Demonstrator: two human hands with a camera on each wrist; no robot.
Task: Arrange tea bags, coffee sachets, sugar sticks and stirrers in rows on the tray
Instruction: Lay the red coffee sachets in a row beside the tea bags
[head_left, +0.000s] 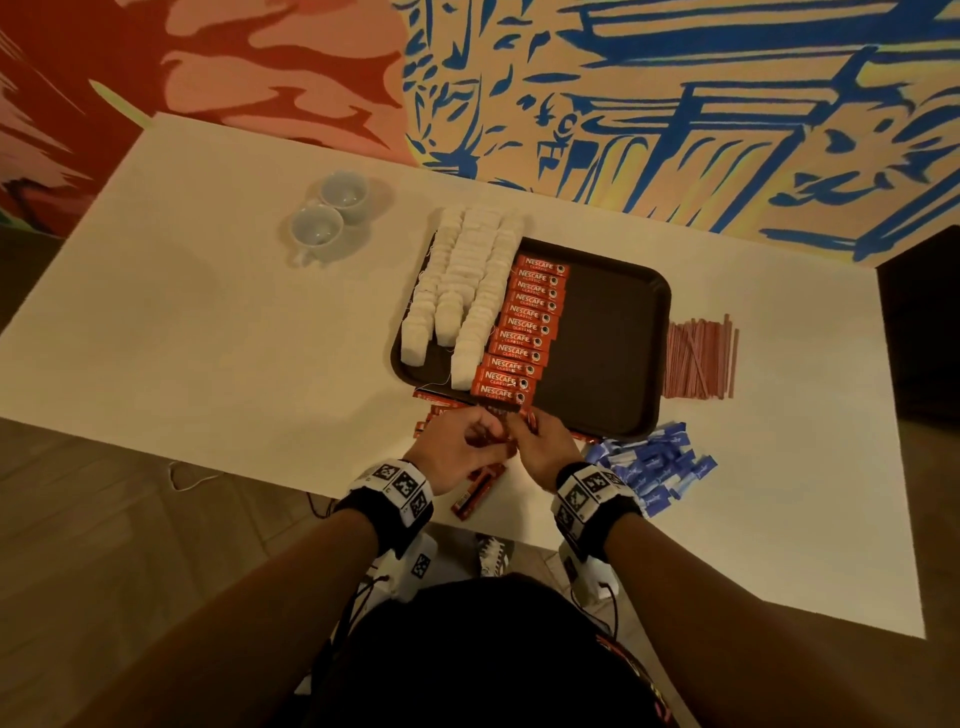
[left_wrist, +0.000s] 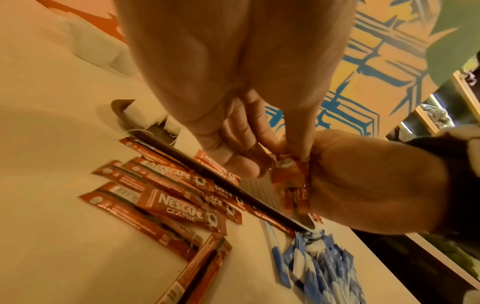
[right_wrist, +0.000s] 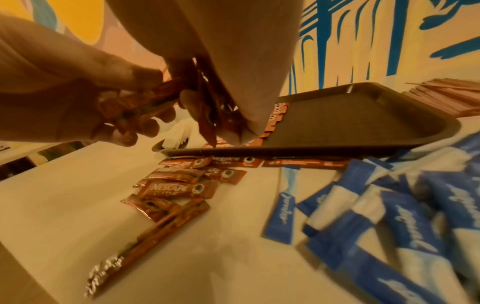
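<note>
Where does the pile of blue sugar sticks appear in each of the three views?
Head view: the blue sugar sticks lie lower right of centre, on the table beside the right wrist.
Left wrist view: they fill the bottom centre-right.
Right wrist view: they spread across the lower right.
Shared landmark: the near corner of the dark tray, just beyond the pile.

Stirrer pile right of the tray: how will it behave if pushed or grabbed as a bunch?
The stirrers look thin and straight, so probably light and fairly stiff. They lie loose, a few crossing at angles, so a sideways push would likely fan them out, not move them as one. Off the white table, a flat single one may be hard to pinch.
</note>
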